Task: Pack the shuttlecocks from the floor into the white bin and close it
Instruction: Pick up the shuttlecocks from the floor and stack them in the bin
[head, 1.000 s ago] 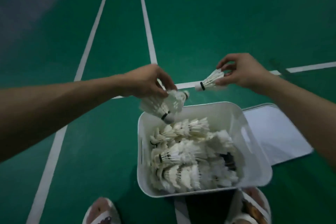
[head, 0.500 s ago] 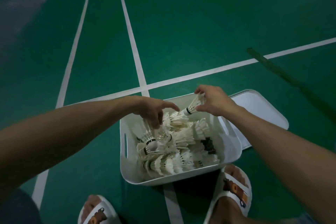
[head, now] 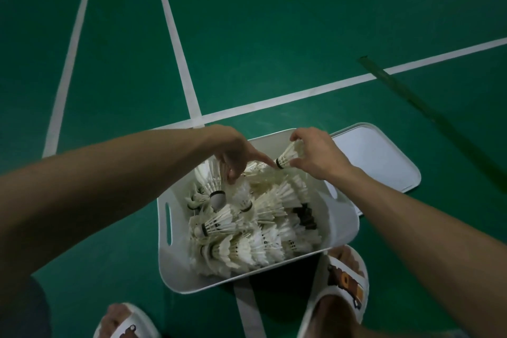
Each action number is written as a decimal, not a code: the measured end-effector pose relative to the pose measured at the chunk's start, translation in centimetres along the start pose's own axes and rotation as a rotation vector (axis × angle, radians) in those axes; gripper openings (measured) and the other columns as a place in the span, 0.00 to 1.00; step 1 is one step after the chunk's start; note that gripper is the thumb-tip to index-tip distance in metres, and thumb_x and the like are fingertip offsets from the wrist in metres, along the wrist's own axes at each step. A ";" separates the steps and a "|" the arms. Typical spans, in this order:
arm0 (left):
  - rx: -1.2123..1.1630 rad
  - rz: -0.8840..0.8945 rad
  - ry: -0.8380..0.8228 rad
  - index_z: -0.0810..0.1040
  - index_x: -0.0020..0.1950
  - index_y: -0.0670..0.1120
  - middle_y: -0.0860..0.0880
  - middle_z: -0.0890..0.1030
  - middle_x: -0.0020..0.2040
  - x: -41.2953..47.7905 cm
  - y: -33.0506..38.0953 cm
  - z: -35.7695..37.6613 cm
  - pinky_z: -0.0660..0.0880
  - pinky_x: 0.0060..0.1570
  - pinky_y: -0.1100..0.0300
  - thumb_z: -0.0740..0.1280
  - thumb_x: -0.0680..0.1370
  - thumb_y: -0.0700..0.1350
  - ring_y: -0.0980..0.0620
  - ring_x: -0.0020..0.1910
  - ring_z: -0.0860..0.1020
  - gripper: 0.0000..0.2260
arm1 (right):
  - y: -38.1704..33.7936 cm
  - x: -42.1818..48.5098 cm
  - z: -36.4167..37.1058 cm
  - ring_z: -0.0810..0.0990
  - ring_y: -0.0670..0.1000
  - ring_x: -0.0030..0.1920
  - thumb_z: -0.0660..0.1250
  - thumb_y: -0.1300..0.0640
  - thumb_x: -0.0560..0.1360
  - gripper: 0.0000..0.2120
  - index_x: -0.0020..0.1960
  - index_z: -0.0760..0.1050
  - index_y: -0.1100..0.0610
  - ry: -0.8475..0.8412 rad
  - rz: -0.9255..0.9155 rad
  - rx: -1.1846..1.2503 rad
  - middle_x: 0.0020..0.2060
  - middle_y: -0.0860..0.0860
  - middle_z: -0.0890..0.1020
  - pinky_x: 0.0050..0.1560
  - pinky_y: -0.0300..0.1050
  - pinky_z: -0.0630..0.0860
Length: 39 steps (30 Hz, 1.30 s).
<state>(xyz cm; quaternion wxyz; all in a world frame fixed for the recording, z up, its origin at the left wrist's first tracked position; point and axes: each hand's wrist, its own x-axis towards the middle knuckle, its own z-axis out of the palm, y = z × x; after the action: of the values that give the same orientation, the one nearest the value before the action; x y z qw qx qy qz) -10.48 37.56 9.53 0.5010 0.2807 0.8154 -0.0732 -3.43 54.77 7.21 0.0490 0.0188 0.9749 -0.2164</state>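
The right hand [head: 315, 156] is pinching a shuttlecock [head: 288, 156] by its feathers over the white bin [head: 164, 230]. The left hand [head: 236, 153] is hanging loose-fingered above the heaped shuttlecocks [head: 247, 233]. The lid [head: 378, 162] is lying beyond, partly hidden by the bin.

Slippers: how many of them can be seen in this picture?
2. The left slipper is at the bottom edge, below the white bin. The right slipper is beside the bin's near right corner. Both are cut off by the frame, and none seems hidden.

The left hand [head: 236, 156] points fingers down, right hand [head: 315, 157] pinches
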 end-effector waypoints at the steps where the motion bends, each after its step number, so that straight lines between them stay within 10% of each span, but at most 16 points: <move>1: 0.023 0.001 -0.013 0.47 0.73 0.70 0.38 0.66 0.70 0.2 -0.1 0.0 0.76 0.36 0.59 0.69 0.72 0.30 0.47 0.43 0.79 0.48 | -0.1 0.0 0.2 0.73 0.54 0.61 0.76 0.54 0.70 0.25 0.64 0.72 0.55 0.009 0.007 0.003 0.60 0.54 0.76 0.59 0.47 0.70; 6: -0.119 0.013 -0.001 0.55 0.74 0.63 0.46 0.73 0.46 -0.7 -0.6 -0.8 0.73 0.27 0.64 0.69 0.73 0.30 0.54 0.32 0.73 0.42 | -0.9 0.2 1.6 0.77 0.52 0.54 0.78 0.55 0.68 0.25 0.61 0.74 0.55 -0.039 0.087 0.152 0.58 0.53 0.78 0.52 0.43 0.74; 12: -0.142 0.076 0.066 0.55 0.76 0.60 0.42 0.74 0.60 -2.1 -1.0 0.0 0.75 0.37 0.61 0.69 0.73 0.30 0.53 0.41 0.76 0.42 | -1.9 1.2 3.2 0.78 0.50 0.54 0.77 0.57 0.68 0.26 0.64 0.74 0.55 -0.111 0.134 0.313 0.59 0.51 0.79 0.52 0.41 0.74; 16: -0.239 0.116 0.102 0.57 0.76 0.59 0.49 0.78 0.44 -2.8 -2.7 0.9 0.78 0.40 0.60 0.69 0.74 0.31 0.54 0.38 0.77 0.39 | -2.0 1.7 3.3 0.78 0.52 0.58 0.77 0.59 0.68 0.29 0.67 0.73 0.58 -0.173 0.158 0.425 0.62 0.53 0.78 0.54 0.43 0.76; 32: -0.488 0.183 0.347 0.70 0.70 0.50 0.47 0.80 0.48 -4.8 -6.3 2.4 0.74 0.35 0.67 0.72 0.74 0.37 0.56 0.38 0.78 0.26 | -1.6 2.1 0.7 0.79 0.53 0.58 0.79 0.53 0.67 0.36 0.71 0.70 0.57 -0.230 0.082 0.060 0.65 0.53 0.77 0.59 0.48 0.75; 39: -0.553 0.202 0.412 0.69 0.70 0.48 0.49 0.79 0.45 -4.2 -3.7 1.6 0.72 0.31 0.69 0.71 0.74 0.36 0.56 0.37 0.76 0.26 | -3.0 -0.3 -1.8 0.82 0.47 0.53 0.81 0.58 0.62 0.31 0.63 0.76 0.52 -0.322 -0.037 0.510 0.55 0.49 0.81 0.56 0.50 0.80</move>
<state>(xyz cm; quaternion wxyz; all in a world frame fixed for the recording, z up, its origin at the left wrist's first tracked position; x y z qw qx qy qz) -9.74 32.23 11.75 0.3876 0.2229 0.8564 0.2582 -3.42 52.80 10.17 0.1928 -0.0217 0.8690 -0.4552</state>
